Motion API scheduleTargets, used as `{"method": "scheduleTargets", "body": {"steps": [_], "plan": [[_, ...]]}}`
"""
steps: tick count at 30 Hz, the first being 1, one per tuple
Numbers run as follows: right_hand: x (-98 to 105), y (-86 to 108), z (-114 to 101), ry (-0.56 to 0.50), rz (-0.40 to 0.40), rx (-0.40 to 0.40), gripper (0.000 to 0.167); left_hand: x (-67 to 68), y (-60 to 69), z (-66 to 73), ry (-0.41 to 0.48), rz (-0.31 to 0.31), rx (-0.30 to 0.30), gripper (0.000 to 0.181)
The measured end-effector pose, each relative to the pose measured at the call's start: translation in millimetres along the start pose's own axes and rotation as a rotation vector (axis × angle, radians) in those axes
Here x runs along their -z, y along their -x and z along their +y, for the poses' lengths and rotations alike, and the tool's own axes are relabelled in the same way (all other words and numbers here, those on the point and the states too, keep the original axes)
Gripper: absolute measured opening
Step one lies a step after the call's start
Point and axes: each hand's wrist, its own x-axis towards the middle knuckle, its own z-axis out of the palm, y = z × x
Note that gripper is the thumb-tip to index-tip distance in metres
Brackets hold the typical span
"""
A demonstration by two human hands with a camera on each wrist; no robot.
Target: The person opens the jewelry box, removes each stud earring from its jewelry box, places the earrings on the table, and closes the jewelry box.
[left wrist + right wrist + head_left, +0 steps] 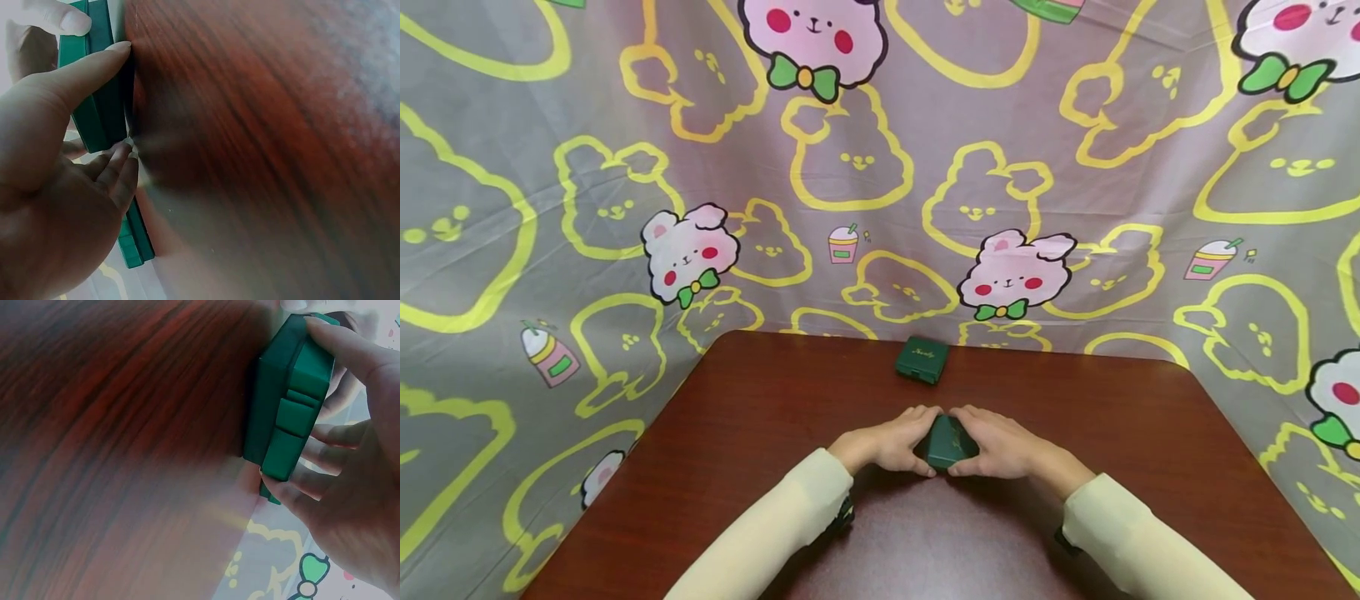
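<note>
A small dark green box with faint gold lettering on its lid lies on the wooden table between both hands. The left hand grips it from the left, thumb at the near edge and fingers at the far side. From the right, the right hand holds it the same way. In the left wrist view the thumb presses along the side of the box. The right wrist view shows a raised tab on one side of the box. Its lid looks closed.
A second green box with gold lettering lies near the table's back edge. The reddish-brown table reaches to a grey cloth backdrop printed with cartoon animals, which hangs behind it and at both sides.
</note>
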Motion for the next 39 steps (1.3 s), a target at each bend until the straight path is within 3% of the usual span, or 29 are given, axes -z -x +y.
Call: {"method": "scheduleTargets", "body": {"steps": [12,26,39], "plan": [[0.1,1.1,4.2,-0.01,0.001,0.02,0.085,-1.8,-1.4,-0.5,0.007,0.006,0.002,0.098],[-1.3,2.3,5.3,0.007,0.039,0.012,0.088,1.7,-0.6,3.6,-0.041,-0.043,0.05,0.103],[-0.4,4.6,2.0,0.03,0.027,0.016,0.086,3.2,0.7,5.6,-0.059,-0.022,0.029,0.101]]}}
